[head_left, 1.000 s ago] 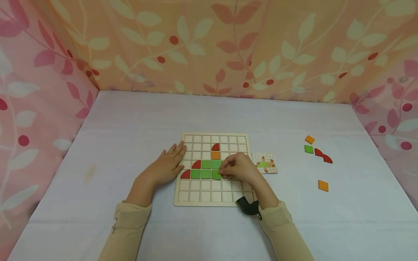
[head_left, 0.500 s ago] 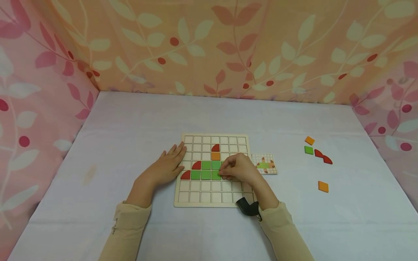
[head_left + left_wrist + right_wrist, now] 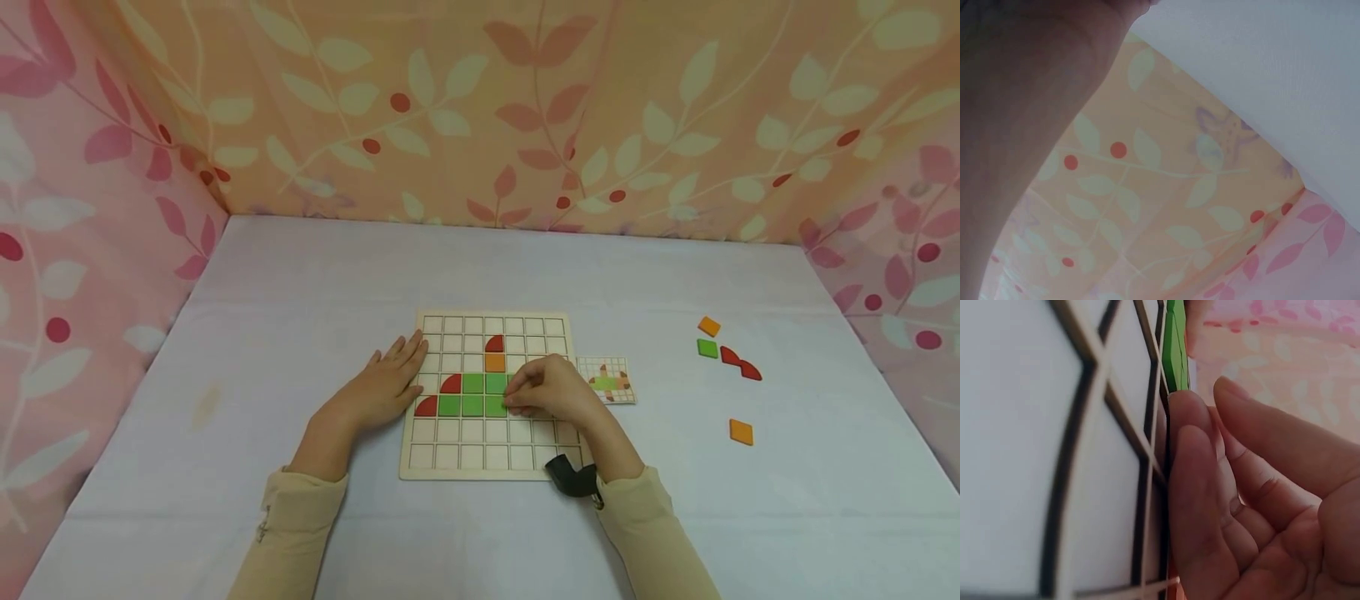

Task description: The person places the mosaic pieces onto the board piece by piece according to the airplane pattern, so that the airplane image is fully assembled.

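Note:
My left hand [image 3: 378, 385] lies flat with spread fingers on the left edge of the gridded board [image 3: 459, 468]; its wrist side [image 3: 1029, 106] fills the left wrist view's left part. The right hand [image 3: 553, 392] is over the board's middle, fingertips touching beside a green tile [image 3: 495, 406]. In the right wrist view, that hand [image 3: 1260, 494] has loosely bent fingers against the board [image 3: 1010, 425] near green tiles [image 3: 1175, 350], thumb apart, nothing visibly pinched. Other green tiles, an orange tile [image 3: 495, 362] and red quarter-round tiles [image 3: 451, 384] sit on the grid.
A pattern card [image 3: 621, 393] lies just right of the board. Further right are two orange tiles [image 3: 741, 432], a green tile [image 3: 707, 348] and two touching red pieces [image 3: 729, 356]. A black object [image 3: 572, 477] is at the right wrist, over the board's lower right corner.

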`<state>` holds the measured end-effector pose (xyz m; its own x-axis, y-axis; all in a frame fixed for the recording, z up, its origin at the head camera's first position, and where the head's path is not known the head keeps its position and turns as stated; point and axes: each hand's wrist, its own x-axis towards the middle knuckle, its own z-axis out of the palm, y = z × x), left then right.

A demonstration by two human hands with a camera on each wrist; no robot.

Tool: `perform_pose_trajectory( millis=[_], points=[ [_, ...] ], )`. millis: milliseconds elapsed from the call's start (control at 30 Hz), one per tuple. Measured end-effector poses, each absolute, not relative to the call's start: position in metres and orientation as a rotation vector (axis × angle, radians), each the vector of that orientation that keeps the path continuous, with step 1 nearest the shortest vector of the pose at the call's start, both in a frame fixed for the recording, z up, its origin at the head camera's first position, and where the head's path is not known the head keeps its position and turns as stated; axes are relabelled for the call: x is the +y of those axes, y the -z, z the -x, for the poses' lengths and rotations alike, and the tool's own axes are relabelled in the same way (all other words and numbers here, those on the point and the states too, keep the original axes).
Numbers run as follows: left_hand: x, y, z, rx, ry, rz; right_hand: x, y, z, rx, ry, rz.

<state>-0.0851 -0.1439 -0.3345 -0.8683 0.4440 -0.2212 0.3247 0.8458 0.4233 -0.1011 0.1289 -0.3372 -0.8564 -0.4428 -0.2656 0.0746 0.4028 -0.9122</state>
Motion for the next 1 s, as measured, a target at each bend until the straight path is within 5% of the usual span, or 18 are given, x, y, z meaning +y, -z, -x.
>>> perform_pose_trajectory(
  millis=[1000],
  points=[
    [-0.145, 0.340, 0.085, 2.722, -0.558, -0.579, 0.228, 0.326, 0.115, 2.393, 1.497, 0.061]
  ],
)
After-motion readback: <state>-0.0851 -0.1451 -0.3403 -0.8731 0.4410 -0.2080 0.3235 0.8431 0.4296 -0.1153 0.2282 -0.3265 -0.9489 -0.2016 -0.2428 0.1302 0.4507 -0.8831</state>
